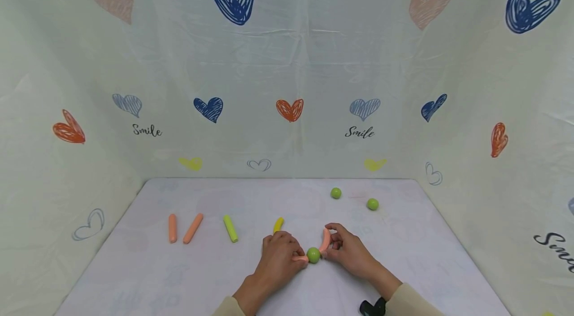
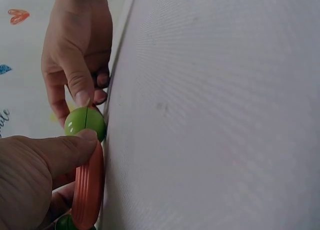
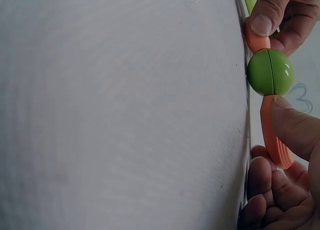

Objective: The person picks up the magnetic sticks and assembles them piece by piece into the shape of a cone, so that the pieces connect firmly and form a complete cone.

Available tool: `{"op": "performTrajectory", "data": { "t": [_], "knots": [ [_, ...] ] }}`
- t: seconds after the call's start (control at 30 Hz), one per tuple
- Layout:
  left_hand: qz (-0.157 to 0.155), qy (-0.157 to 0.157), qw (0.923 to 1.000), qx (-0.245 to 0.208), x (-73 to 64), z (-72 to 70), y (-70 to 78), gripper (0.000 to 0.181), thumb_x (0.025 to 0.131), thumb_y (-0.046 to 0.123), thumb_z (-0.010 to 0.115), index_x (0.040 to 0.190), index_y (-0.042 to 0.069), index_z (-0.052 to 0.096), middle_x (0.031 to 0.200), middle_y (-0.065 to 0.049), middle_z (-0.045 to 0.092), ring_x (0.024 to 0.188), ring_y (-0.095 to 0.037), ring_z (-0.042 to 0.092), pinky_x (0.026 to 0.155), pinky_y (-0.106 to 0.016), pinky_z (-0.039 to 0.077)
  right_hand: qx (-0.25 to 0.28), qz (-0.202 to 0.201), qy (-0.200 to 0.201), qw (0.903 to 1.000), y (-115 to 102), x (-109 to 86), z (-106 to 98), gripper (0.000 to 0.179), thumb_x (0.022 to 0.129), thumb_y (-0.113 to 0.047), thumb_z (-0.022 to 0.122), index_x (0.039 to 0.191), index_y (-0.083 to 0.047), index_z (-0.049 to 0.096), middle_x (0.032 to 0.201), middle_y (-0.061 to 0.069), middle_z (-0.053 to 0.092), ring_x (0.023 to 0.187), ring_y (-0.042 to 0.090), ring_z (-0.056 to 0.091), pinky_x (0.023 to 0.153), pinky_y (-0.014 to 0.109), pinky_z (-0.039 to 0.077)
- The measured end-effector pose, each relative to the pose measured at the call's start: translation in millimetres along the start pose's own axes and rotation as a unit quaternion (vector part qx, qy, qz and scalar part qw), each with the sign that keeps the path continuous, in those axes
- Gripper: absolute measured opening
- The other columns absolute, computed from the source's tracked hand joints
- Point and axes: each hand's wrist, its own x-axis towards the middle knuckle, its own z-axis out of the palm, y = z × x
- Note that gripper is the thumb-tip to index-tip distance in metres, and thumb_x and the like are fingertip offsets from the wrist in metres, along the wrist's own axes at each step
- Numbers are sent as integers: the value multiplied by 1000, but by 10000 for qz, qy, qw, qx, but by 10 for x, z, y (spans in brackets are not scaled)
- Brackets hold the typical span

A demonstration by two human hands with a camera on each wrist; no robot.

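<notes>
A green ball (image 1: pixel 314 255) sits between two curved orange rods at the front middle of the table. My left hand (image 1: pixel 280 256) pinches one orange rod (image 2: pixel 86 190) between thumb and fingers, the rod's end right at the ball. On the ball's other side, my right hand (image 1: pixel 354 254) grips the second orange rod (image 3: pixel 271 132), its end also meeting the ball. A second green ball (image 2: pixel 65 222) shows at the far end of the left rod, hidden by the left hand in the head view. Just beyond the left hand lies a yellow rod (image 1: pixel 278 224), partly covered.
Two straight orange rods (image 1: pixel 172 228) and a lime-green rod (image 1: pixel 230 229) lie at the left of the white table (image 1: pixel 134 266). Toward the back right are two loose green balls (image 1: pixel 336 193). A black object (image 1: pixel 372 307) is beside the right sleeve. Heart-printed cloth surrounds the table.
</notes>
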Motion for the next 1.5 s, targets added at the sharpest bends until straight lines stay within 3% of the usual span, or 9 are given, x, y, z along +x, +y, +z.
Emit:
{"op": "performTrajectory", "data": {
  "t": [0.5,0.73,0.97,1.23,1.5],
  "knots": [
    [98,-9,9999,-70,-20,0,26,17,86,41,86,84,26,80,96,13,68,110,-15,56,94,-49,40,-61,94,-345,9993,-24,28,-19,69,94,-29,80,154,-10,52,119,2,69,87,10,53,71,23,43],
    [154,-31,9998,-129,-39,-2,59,16,86,41,86,85,27,80,100,11,71,108,-15,55,91,-46,39,-227,-50,-540,9983,-74,11,-39,57,98,-21,76,150,-7,57,123,4,67,87,10,53,71,23,43],
    [266,30,9995,-154,-71,-38,73,15,89,41,84,86,26,82,101,11,71,108,-15,56,90,-44,41,-528,-154,-425,9976,-72,13,-16,48,99,-23,74,143,-8,63,118,2,67,84,8,52,71,24,43],
    [239,-265,9991,-217,-62,-93,59,18,89,44,83,87,27,82,96,15,70,103,-12,56,87,-40,39,-458,37,-250,9986,-63,7,24,41,102,-23,71,140,-10,65,115,-3,67,86,9,53,71,24,44],
    [315,-196,9993,-93,-52,-85,35,21,89,48,82,84,27,80,95,14,70,102,-13,57,85,-39,39,-354,151,-13,9993,-103,-76,60,37,101,-34,72,131,-12,69,115,-3,67,95,10,59,78,25,49]
  ]
}}
